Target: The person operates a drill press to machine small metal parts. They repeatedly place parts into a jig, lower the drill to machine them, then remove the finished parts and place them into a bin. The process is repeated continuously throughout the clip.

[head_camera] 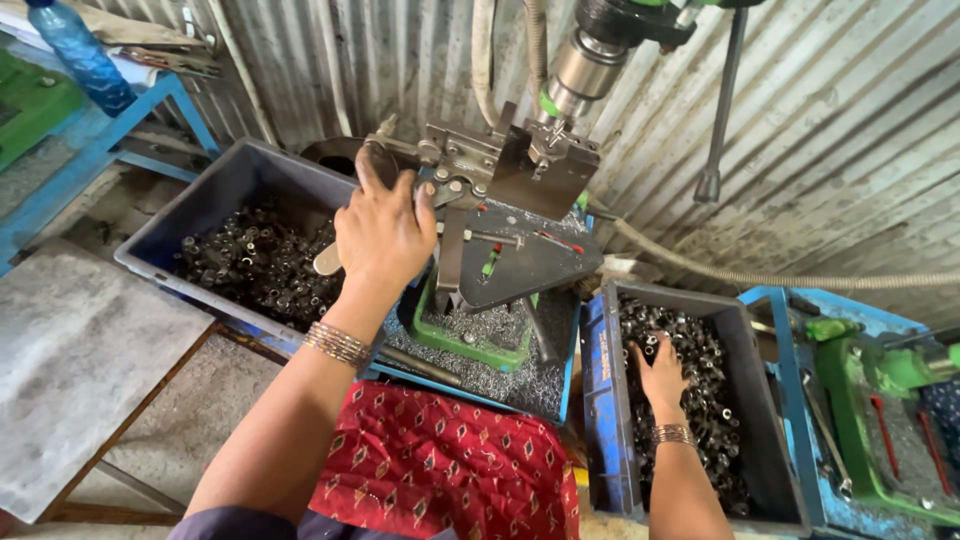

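Observation:
My left hand (382, 232) reaches up to the grey metal fixture (500, 170) under the drill spindle (580, 70), its fingers touching the fixture's left side beside a flat lever handle (327, 258). My right hand (662, 375) is down inside the blue crate (605, 400) on the right, fingers spread among several small dark metal ring parts (700, 390). Whether it grips one I cannot see. Both wrists wear bangles. A red patterned cloth (440, 465) covers my lap.
A grey-blue crate (215, 195) of similar metal parts sits left of the machine. Metal chips lie in the green tray (470, 345) under the fixture. A long feed handle (720, 110) hangs at the upper right. A green machine (880, 400) stands far right, a water bottle (78, 50) upper left.

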{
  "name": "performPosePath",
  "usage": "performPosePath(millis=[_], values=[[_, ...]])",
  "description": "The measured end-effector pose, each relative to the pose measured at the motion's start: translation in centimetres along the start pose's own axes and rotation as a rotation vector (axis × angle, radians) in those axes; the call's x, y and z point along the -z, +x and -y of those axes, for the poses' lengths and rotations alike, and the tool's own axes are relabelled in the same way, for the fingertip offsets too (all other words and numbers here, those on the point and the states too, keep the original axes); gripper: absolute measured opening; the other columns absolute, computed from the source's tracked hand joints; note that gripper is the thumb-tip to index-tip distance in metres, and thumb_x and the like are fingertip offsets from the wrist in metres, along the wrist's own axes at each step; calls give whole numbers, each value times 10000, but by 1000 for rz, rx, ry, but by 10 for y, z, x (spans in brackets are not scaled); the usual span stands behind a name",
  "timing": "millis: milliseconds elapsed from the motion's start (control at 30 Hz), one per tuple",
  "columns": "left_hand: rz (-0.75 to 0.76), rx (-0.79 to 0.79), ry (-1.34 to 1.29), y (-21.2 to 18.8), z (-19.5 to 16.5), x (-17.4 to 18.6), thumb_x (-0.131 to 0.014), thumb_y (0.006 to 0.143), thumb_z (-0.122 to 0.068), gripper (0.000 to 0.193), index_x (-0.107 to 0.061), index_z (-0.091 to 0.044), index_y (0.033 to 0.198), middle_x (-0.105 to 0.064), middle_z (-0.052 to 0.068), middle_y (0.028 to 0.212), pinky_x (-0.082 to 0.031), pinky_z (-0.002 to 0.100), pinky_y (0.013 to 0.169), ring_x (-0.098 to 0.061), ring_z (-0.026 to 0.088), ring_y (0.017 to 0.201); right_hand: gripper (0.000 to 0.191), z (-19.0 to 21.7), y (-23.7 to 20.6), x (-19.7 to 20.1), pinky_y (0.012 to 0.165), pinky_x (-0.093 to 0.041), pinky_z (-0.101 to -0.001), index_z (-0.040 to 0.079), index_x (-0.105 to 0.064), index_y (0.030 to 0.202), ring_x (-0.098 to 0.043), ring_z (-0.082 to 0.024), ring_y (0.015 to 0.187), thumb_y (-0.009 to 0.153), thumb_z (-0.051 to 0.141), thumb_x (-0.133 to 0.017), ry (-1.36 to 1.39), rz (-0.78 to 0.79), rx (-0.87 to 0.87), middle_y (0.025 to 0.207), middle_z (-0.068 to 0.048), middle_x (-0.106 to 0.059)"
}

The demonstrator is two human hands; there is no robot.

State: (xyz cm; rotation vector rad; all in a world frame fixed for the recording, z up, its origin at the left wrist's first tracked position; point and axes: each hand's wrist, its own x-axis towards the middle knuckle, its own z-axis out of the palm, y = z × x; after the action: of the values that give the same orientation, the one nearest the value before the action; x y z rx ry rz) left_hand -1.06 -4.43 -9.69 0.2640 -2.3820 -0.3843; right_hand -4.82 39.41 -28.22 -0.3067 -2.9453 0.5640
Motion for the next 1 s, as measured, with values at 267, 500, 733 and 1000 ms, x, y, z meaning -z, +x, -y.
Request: performPosePath(millis=[267, 500, 733, 1000], values=[[-11, 6, -9, 0, 0, 2, -552, 996, -383, 308, -709, -132, 1079, -476, 320, 1445, -555, 528, 661, -708, 392, 805, 925, 12, 15, 7, 1106, -155, -792, 269, -335, 1569, -386, -457, 1432, 849, 839, -448, -62, 213, -133, 1619, -131, -380], [-13, -6, -1, -2, 1, 2, -533, 1026, -383, 329, -711, -122, 1120, -480, 317, 1448, -561, 524, 684, -712, 394, 835, 781, 2, -6, 0, 1085, -227, -818, 214, -518, 1461, -541, -427, 1360, 905, 762, -487, -129, 4, -9, 1512, -135, -546], [-17, 4, -14, 0, 3, -1, -547, 1000, -384, 318, -717, -134, 1097, -476, 328, 1442, -558, 526, 682, -712, 394, 838, 659, 6, -17, -10, 884, -408, -791, 213, -613, 1341, -588, -500, 1211, 909, 708, -554, -157, -208, -17, 1415, -225, -588], [-20, 4, -19, -2, 1, -2, -552, 1000, -360, 296, -714, -130, 1094, -489, 298, 1442, -555, 522, 679, -711, 382, 820, 677, 2, -4, -4, 866, -516, -653, 204, -602, 1405, -583, -533, 1171, 916, 673, -599, -188, -50, -33, 1370, -281, -570]])
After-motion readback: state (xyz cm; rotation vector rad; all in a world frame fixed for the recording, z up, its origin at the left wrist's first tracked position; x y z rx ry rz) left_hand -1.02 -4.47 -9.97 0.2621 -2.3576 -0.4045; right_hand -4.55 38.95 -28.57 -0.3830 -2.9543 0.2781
